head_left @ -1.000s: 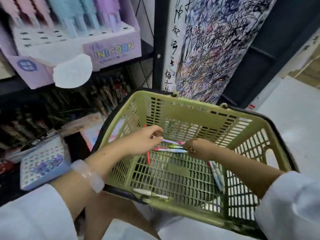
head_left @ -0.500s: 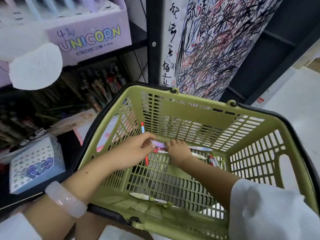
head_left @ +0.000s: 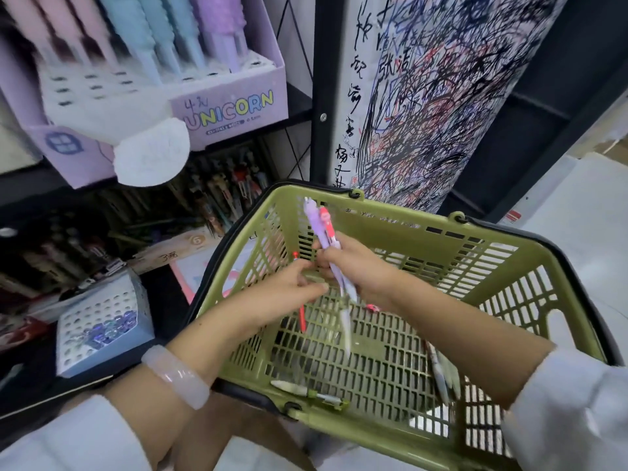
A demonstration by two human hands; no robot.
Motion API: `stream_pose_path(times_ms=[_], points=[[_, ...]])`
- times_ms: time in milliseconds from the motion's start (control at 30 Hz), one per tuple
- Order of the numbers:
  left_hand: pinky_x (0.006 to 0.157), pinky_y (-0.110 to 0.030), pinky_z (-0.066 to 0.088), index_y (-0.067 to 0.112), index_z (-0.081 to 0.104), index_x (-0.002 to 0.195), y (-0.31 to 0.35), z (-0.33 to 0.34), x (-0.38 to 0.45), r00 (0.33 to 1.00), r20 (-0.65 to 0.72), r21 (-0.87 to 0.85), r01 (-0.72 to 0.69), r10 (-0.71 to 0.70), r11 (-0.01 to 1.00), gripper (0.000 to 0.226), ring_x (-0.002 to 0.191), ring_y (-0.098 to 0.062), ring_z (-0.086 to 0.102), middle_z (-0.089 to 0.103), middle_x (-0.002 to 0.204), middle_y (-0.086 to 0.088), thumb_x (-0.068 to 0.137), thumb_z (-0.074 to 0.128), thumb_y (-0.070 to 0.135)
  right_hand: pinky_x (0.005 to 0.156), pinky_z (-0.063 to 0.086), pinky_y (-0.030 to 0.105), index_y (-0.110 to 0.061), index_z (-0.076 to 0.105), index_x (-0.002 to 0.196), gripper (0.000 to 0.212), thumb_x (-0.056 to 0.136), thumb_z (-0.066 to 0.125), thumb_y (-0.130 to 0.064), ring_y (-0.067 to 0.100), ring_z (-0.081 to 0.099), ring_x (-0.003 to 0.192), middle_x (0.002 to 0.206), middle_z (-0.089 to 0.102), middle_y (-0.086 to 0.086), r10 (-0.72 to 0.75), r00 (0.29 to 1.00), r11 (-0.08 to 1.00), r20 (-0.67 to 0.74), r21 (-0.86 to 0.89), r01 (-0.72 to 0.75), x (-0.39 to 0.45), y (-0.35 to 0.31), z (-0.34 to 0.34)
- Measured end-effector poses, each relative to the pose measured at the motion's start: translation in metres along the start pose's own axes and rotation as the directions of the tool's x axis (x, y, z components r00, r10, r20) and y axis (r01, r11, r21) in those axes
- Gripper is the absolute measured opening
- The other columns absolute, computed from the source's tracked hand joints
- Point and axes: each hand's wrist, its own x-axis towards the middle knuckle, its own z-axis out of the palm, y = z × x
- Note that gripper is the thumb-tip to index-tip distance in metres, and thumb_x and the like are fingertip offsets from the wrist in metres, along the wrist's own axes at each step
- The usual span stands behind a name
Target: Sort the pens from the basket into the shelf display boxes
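Person is crouching or sitting over a green slatted basket (head_left: 441, 239), both forearms reaching into it. Right hand (head_left: 360, 270) is gripping a small bundle of pens, fingers curled round the barrels: a purple pen (head_left: 321, 232) with a figure cap and a pink-red one (head_left: 328, 220) beside it are sticking up past the basket's far rim, while the lower ends are trailing down below the hand, blurred, over the basket floor. Left hand (head_left: 289, 288) is sitting just beside the right, touching or nearly touching it at the fingertips; its fingers are bent and pinching a thin red pen (head_left: 301, 317) that is running upright through the hand, tip showing above the knuckles, barrel showing below. A pale bangle (head_left: 175, 377) is sitting on the left wrist, white sleeves on both arms. Loose pens are lying in the basket apart from the hands: a white-and-green one (head_left: 306, 392) along the near wall, and a pair of pale ones (head_left: 440, 372) under the right forearm near the right side. To the left, on the shelf, a lilac display box marked UNICORN (head_left: 234, 107) is holding pastel pens upright, well above the hands. Below it, a pale blue perforated box (head_left: 102, 321) is standing with a few sparkly purple caps in its holes, near the left forearm. A scribble-covered test sheet (head_left: 441, 96) is hanging behind the basket.
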Motion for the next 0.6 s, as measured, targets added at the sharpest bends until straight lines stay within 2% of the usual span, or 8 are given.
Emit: stream_pose_path(times_ms=[67,133,200,267,367,467,533,600], points=[[0.091,-0.030,0.048,0.032,0.042,0.125,0.005,0.005,-0.009,0.998,0.044,-0.228,-0.037,0.049,0.973,0.037,0.103,-0.011,0.062,0.063,0.111,0.004,0.091,0.055,0.029,0.041,0.034,0.015,-0.016,0.047,0.085,0.017,0.091,0.041,0.000,0.005,0.038,0.042,0.054,0.043,-0.006,-0.090,0.996,0.984,0.023,0.154,0.086,-0.009,-0.022,0.019],[0.091,-0.038,0.050,0.033,0.045,0.113,0.010,0.004,-0.021,0.994,0.022,-0.392,-0.090,0.107,0.916,0.027,0.091,-0.017,0.067,0.068,0.097,0.000,0.092,0.055,0.020,0.045,0.036,0.016,-0.018,0.045,0.084,0.015,0.095,0.042,-0.008,0.007,0.041,0.047,0.055,0.043,-0.008,-0.177,0.984,0.973,-0.029,0.144,0.180,-0.016,-0.038,0.035],[0.067,-0.032,0.052,0.026,0.044,0.112,0.013,0.000,-0.034,0.990,0.005,-0.446,-0.121,0.138,0.887,0.024,0.060,-0.015,0.060,0.058,0.066,0.001,0.094,0.052,0.012,0.052,0.040,0.018,-0.018,0.044,0.082,0.016,0.097,0.042,-0.015,0.010,0.045,0.056,0.060,0.045,-0.007,-0.256,0.963,0.964,-0.082,0.049,0.260,-0.021,-0.051,0.046],[0.045,-0.022,0.036,0.019,0.046,0.108,0.011,-0.005,-0.046,0.990,-0.042,-0.412,-0.139,0.133,0.901,0.018,0.044,-0.009,0.039,0.040,0.054,0.003,0.095,0.046,0.007,0.064,0.045,0.023,-0.019,0.046,0.082,0.018,0.099,0.041,-0.018,0.013,0.052,0.067,0.063,0.053,-0.007,-0.336,0.934,0.942,-0.122,-0.033,0.334,-0.025,-0.067,0.054],[0.034,-0.016,0.024,0.013,0.054,0.088,0.004,-0.019,-0.061,0.960,-0.270,-0.347,-0.169,0.074,0.922,0.015,0.032,-0.004,0.029,0.033,0.042,0.008,0.096,0.042,0.008,0.085,0.048,0.037,-0.019,0.049,0.086,0.017,0.100,0.039,-0.018,0.016,0.058,0.076,0.066,0.063,-0.008,-0.398,0.907,0.915,-0.141,0.005,0.402,-0.031,-0.089,0.062],[0.037,-0.019,0.038,0.007,0.056,0.091,0.005,-0.035,-0.076,0.858,-0.506,-0.470,-0.357,0.086,0.807,0.021,0.036,-0.009,0.047,0.049,0.045,0.004,0.099,0.041,0.019,0.084,0.051,0.032,-0.018,0.056,0.091,0.020,0.100,0.039,-0.024,0.015,0.062,0.082,0.083,0.068,0.003,-0.372,0.923,0.927,-0.092,-0.081,0.366,-0.042,-0.096,0.081],[0.049,-0.024,0.052,0.008,0.059,0.098,0.014,-0.040,-0.088,0.846,-0.514,-0.595,-0.471,0.143,0.651,0.025,0.057,-0.015,0.066,0.068,0.067,-0.004,0.100,0.039,0.023,0.073,0.052,0.021,-0.013,0.061,0.092,0.027,0.100,0.040,-0.028,0.015,0.061,0.077,0.095,0.067,0.019,-0.361,0.928,0.926,-0.088,-0.148,0.346,-0.050,-0.094,0.100],[0.058,-0.026,0.054,0.015,0.062,0.102,0.020,-0.040,-0.099,0.832,-0.516,-0.626,-0.528,0.203,0.574,0.026,0.078,-0.017,0.070,0.073,0.086,-0.006,0.100,0.038,0.025,0.066,0.048,0.012,-0.009,0.062,0.096,0.028,0.100,0.040,-0.027,0.014,0.059,0.075,0.092,0.065,0.020,-0.396,0.915,0.908,-0.080,-0.184,0.377,-0.058,-0.096,0.119]])
